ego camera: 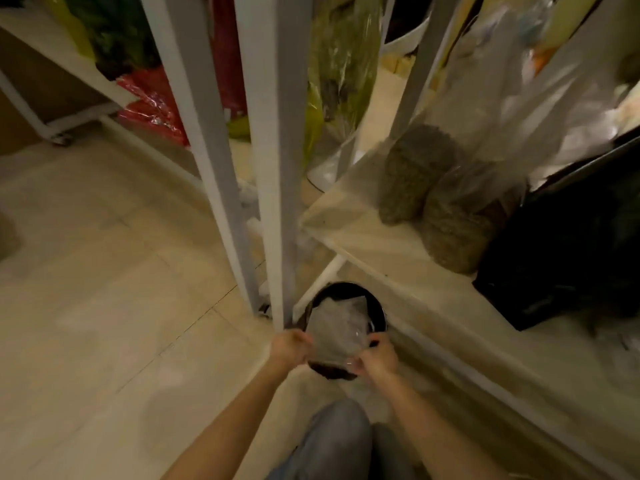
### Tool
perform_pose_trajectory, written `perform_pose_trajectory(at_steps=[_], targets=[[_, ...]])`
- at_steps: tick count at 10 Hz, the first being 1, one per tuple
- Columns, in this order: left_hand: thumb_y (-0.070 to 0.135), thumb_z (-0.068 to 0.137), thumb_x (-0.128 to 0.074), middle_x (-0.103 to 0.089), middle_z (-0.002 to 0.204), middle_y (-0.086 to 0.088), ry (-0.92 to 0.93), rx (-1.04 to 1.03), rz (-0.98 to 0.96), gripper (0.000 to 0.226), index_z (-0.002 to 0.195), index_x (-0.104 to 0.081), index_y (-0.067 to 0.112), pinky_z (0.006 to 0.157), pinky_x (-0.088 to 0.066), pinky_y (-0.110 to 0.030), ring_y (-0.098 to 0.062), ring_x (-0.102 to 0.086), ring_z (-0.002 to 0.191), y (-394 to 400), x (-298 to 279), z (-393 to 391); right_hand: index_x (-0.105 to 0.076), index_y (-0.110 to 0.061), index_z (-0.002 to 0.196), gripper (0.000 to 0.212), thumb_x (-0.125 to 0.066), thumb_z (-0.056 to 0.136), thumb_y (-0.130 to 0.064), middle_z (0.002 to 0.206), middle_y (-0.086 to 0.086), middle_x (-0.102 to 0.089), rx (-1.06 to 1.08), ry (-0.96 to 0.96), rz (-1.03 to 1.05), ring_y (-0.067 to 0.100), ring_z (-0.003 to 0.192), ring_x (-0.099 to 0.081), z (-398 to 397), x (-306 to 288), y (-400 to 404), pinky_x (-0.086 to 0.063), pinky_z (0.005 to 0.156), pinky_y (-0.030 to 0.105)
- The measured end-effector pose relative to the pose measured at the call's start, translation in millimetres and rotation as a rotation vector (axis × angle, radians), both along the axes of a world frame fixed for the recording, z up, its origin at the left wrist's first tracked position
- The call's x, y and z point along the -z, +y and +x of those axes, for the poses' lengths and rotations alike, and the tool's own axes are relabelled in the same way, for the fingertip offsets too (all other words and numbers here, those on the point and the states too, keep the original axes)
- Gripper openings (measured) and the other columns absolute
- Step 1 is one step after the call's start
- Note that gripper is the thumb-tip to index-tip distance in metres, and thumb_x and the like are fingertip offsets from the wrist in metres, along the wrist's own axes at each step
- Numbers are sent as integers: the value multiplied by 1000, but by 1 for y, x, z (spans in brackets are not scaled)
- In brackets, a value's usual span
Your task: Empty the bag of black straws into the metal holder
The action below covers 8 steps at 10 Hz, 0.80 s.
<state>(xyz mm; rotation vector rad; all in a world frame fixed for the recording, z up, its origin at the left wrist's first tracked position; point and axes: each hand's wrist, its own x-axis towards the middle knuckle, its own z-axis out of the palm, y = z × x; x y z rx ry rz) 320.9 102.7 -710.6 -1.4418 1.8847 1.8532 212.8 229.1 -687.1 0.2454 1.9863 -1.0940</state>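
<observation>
A clear plastic bag point(337, 329) is stretched between both my hands low over the floor. My left hand point(289, 348) grips its left edge and my right hand point(379, 356) grips its right edge. Directly below the bag sits a round dark container point(375, 308) with a black rim, partly hidden by the bag. The bag looks pale and nearly see-through, with a dark strip along its near edge. No straws can be made out in the blurred picture. I cannot tell whether the round container is the metal holder.
White shelf posts point(277, 168) rise just left of the container. A low shelf point(398, 251) at the right carries clear bags of greenish-brown material point(450, 220) and a black bag point(571, 258). Coloured bags fill the rear shelves. Beige tiled floor point(104, 271) spreads left; my knees point(339, 441) are below.
</observation>
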Motion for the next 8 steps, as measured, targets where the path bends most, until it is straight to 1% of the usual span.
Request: perform_pose_trajectory(at_steps=[1,2,3,4,5,6,7,8], targets=[[2,83,-53,-58,77,-8,4,-32,0,17,72,-60,12,66,-49,-32,-24,-55,76,2,38,-22,-45,2,117,33,-47,87,14,120,25,-50,82,8,36,28,69,-56,-15,51,-5,-56,48,21],[-2,88,-45,-45,73,-7,48,-115,221,15,78,-49,8,55,-34,-26,-21,-45,68,3,70,-36,-51,6,108,21,-47,88,13,101,24,-54,177,-10,25,42,94,-58,-25,103,-7,-54,71,45],[5,90,-44,-53,90,-10,24,-77,246,9,90,-51,10,63,-41,-28,-24,-52,84,5,94,-41,-53,1,88,5,-49,92,1,71,13,-53,107,-10,93,28,65,-54,-30,129,-6,-47,53,36],[12,91,-45,-51,97,-7,-37,78,179,8,96,-51,15,71,-42,-28,-19,-50,87,7,95,-39,-56,3,92,13,-47,94,-7,70,11,-52,-41,-73,168,21,59,-51,-34,135,-2,-45,51,30],[15,93,-42,-55,114,-13,-82,322,35,24,112,-54,7,63,-38,-20,-17,-51,87,4,73,-42,-44,3,126,39,-51,90,-10,108,17,-61,-243,11,220,26,85,-59,-33,104,0,-49,68,32],[12,91,-45,-53,130,-19,-89,364,-59,34,122,-51,0,71,-39,-17,-29,-52,116,1,30,-45,-45,-3,125,36,-49,90,-9,121,16,-56,-412,116,202,28,102,-54,-26,44,0,-42,74,28],[15,92,-44,-52,131,-18,-36,477,-92,34,123,-51,1,89,-40,-28,-32,-47,121,0,-38,-46,-60,-9,98,13,-51,89,-11,96,7,-61,-449,285,72,21,93,-56,-14,-26,-8,-41,68,24],[15,91,-43,-61,105,-14,56,627,-100,25,106,-60,5,81,-42,-27,-29,-52,106,3,-118,-47,-61,-8,108,22,-57,87,-14,107,10,-66,-437,382,-30,22,100,-61,-4,-98,-12,-48,83,28]])
